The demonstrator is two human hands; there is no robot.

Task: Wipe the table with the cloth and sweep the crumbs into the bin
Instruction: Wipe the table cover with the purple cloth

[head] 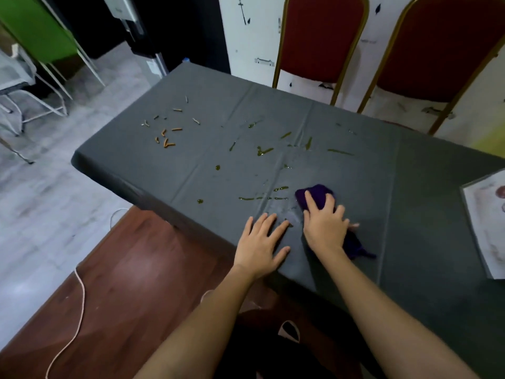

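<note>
A dark purple cloth (317,194) lies on the grey-covered table (191,170) near its front edge. My right hand (323,225) presses flat on the cloth, fingers spread over it. My left hand (261,242) rests flat on the tablecloth just left of it, holding nothing. Orange crumbs (166,132) are scattered at the table's far left. Greenish sticky streaks (263,150) run across the middle, and some lie just left of the cloth. No bin is in view.
Two red chairs with gold frames (322,42) stand behind the table. A white paper sheet (486,228) lies at the table's right edge. A cord (79,291) trails over the brown floor at left. White and green chairs (35,31) stand at the far left.
</note>
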